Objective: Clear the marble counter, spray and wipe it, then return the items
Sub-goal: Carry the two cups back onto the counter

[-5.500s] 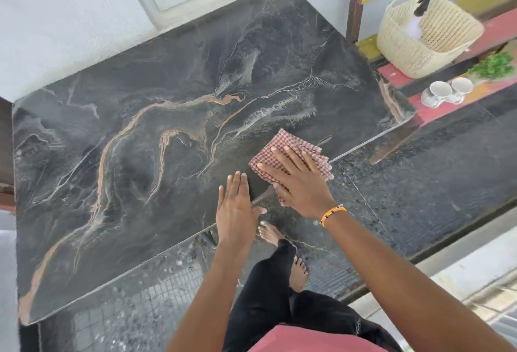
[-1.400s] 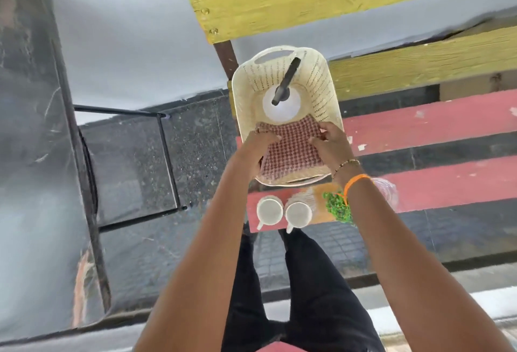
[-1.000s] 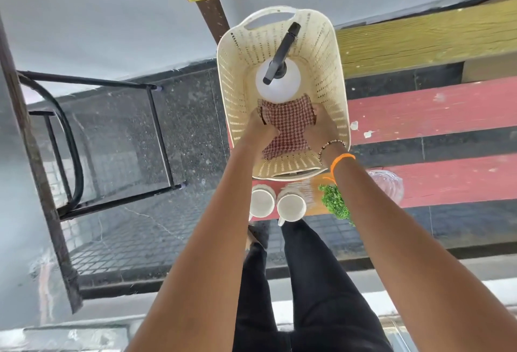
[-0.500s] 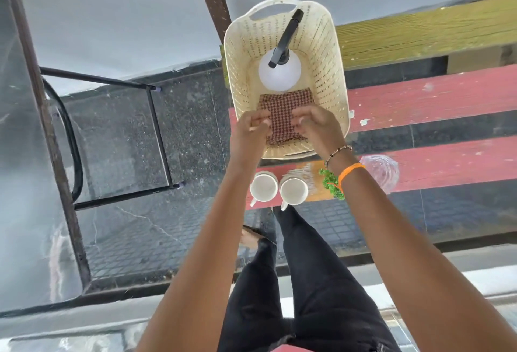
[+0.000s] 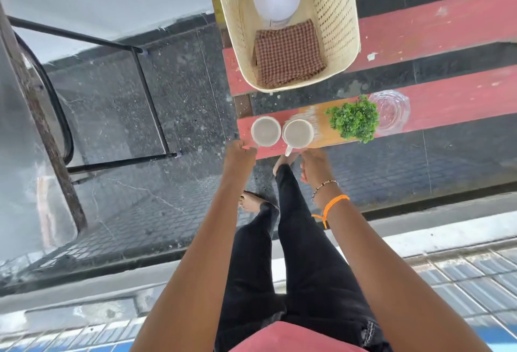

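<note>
My left hand pinches the handle of the left cup. My right hand is curled just beside the right cup, touching its handle, I think, but holding nothing yet. Both cups sit on the red bench, near its edge. The cups are round, smooth and hard. One slip and they could bump, fall and break.

The red slatted desk carries a cream basket on its far plank. On the near plank, below the basket, stand two white cups, touching. Right of them sit a green plant and a clear glass dish.
</note>
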`<state>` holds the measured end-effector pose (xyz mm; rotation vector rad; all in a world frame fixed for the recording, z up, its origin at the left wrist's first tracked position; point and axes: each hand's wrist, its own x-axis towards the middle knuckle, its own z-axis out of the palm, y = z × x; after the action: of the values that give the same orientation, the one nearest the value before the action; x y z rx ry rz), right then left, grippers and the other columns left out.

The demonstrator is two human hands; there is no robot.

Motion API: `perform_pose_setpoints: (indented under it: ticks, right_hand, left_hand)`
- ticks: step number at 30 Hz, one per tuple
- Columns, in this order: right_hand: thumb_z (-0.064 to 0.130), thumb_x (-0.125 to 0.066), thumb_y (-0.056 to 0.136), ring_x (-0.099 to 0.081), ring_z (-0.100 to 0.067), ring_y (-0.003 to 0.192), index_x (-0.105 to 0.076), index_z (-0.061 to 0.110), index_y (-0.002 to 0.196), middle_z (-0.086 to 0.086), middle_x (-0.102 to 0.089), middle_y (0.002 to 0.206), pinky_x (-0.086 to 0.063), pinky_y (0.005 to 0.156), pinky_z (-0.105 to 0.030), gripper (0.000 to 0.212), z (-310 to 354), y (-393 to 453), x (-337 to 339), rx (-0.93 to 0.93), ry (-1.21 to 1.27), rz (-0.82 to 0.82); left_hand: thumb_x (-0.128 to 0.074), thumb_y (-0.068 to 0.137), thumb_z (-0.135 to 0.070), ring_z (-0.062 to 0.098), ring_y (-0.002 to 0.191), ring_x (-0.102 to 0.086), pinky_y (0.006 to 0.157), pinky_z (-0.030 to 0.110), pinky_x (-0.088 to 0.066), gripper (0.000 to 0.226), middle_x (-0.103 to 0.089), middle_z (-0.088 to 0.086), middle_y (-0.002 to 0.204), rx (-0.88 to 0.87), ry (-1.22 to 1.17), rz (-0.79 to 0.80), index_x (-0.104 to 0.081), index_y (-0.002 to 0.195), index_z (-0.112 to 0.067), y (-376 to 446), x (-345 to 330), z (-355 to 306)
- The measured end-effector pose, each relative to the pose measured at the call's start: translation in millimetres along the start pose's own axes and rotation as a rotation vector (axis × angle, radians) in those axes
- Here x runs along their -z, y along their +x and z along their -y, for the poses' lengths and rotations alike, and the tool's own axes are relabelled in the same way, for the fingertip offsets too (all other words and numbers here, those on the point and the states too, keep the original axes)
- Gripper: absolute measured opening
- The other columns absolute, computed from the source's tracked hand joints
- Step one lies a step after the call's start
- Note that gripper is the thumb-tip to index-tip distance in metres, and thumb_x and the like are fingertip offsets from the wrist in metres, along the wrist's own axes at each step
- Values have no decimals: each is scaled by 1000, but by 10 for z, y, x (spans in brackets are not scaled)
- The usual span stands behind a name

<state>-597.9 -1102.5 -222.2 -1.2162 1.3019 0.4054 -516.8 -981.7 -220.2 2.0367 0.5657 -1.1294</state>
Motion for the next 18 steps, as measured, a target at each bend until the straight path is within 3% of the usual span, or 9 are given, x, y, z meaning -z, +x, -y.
perform_pose_setpoints:
  ticks: [3,6,8,10,13,16,18]
  right_hand:
    - [20,-40,98,-33,-12,47,-46,12,92,-4,-37,59,-27,51,-23,12,-28,104,-175,-197,191,10]
    - [31,-45,96,-33,-11,55,-46,14,94,0,-36,66,-36,57,-22,16,-56,223,-301,-276,302,40]
    - [30,-48,94,-32,-10,52,-44,13,106,0,-34,65,-38,53,-20,20,-77,260,-333,-260,292,1]
    - [26,-46,95,-34,-9,54,-49,11,91,1,-34,66,-37,45,-17,15,-60,250,-328,-196,231,-17]
    - [11,-40,93,-32,-9,54,-44,16,60,0,-35,60,-32,43,-19,33,-13,175,-318,-68,149,-23]
    - [8,-43,89,-29,-11,45,-43,16,52,1,-32,51,-28,46,-23,37,40,-80,-386,21,110,-37]
    - [12,-45,88,-32,-10,41,-45,17,52,4,-35,46,-29,47,-24,36,101,-333,-477,99,74,-13]
  left_hand:
    - [-49,93,-18,17,92,-59,73,27,-49,47,-57,8,123,-23,201,109,-38,138,-10,97,-53,54]
    - [-43,97,-25,25,102,-59,80,34,-45,42,-57,15,125,-87,384,168,-43,134,-7,150,-75,49]
    - [-40,98,-23,30,103,-59,86,38,-46,38,-58,20,121,-94,362,165,-48,129,-4,161,-68,52]
    - [-39,98,-22,29,90,-57,86,40,-46,32,-60,25,114,-105,252,148,-54,118,-2,134,-49,54]
    - [-39,97,-20,25,80,-52,81,38,-47,24,-57,17,84,-110,94,101,-57,84,-10,19,20,52]
    - [-39,97,-18,12,58,-42,58,25,-38,27,-44,0,65,-128,-112,81,-50,73,-18,-227,205,103]
    - [-40,96,-17,10,52,-36,56,25,-33,30,-39,-2,58,-145,-214,53,-48,67,-19,-426,385,176]
